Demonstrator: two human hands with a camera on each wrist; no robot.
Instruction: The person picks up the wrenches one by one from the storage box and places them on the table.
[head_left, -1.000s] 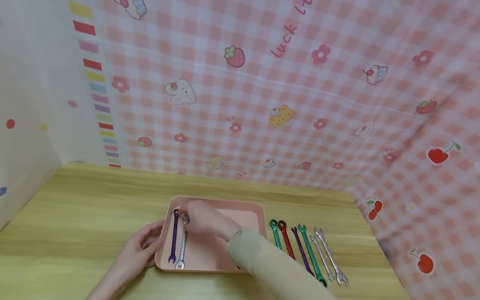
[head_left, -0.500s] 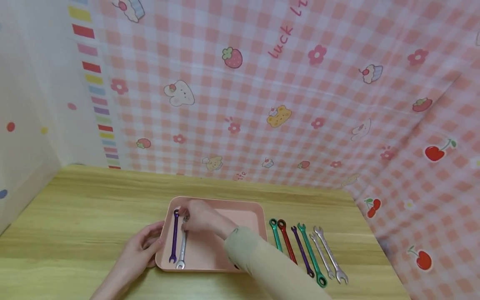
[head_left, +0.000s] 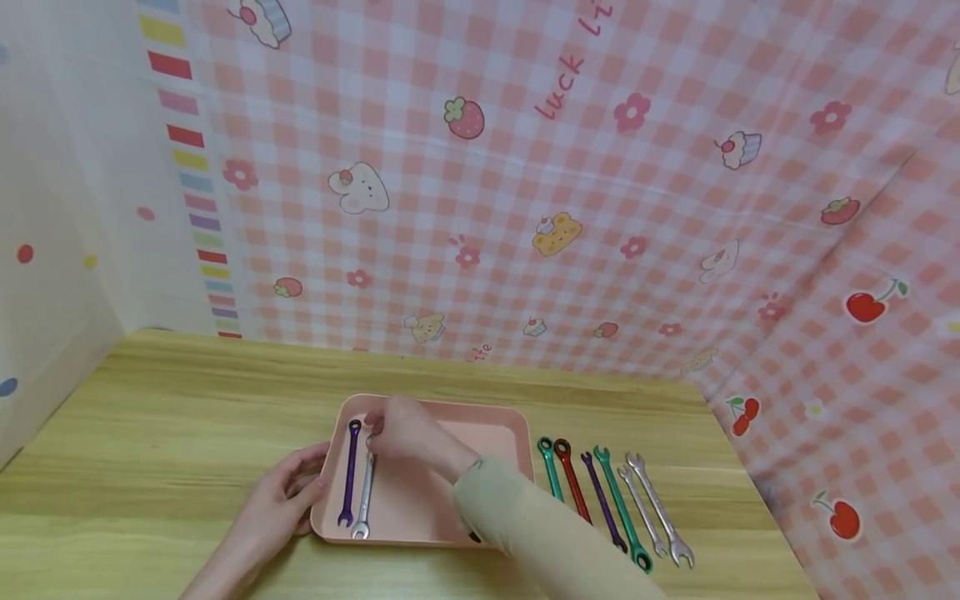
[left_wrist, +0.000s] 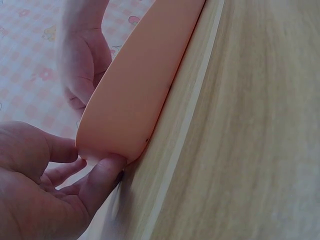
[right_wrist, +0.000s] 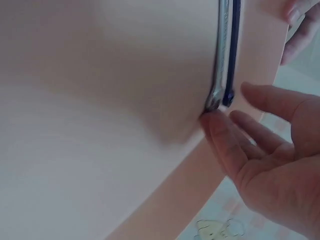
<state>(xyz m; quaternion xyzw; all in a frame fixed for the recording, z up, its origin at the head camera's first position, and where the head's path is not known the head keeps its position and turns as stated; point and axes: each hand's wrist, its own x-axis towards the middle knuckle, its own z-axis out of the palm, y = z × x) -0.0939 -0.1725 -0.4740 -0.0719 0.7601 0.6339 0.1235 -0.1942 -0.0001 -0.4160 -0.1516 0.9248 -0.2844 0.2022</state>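
A pink tray (head_left: 450, 533) lies on the wooden table. Inside, at its left end, a purple wrench (head_left: 350, 472) and a silver wrench (head_left: 365, 498) lie roughly parallel. My right hand (head_left: 412, 429) is over the far left of the tray. In the right wrist view its fingertips (right_wrist: 212, 120) touch the silver wrench's end, and the thumb stands apart from it. My left hand (head_left: 277, 500) rests against the tray's left side from outside; the left wrist view has its thumb (left_wrist: 107, 172) on the tray wall near a corner.
Right of the tray lie several more wrenches: green (head_left: 550, 471), red (head_left: 572, 483), purple (head_left: 603, 504), another green one (head_left: 622, 512), and two silver ones (head_left: 643, 512) (head_left: 663, 517). Checked cloth (head_left: 487, 192) covers the back and right walls.
The right hand has shifted slightly right and away from the silver wrench's far end, uncovering the purple wrench's ring end. Both wrenches in the tray stay put. The left hand keeps its place.
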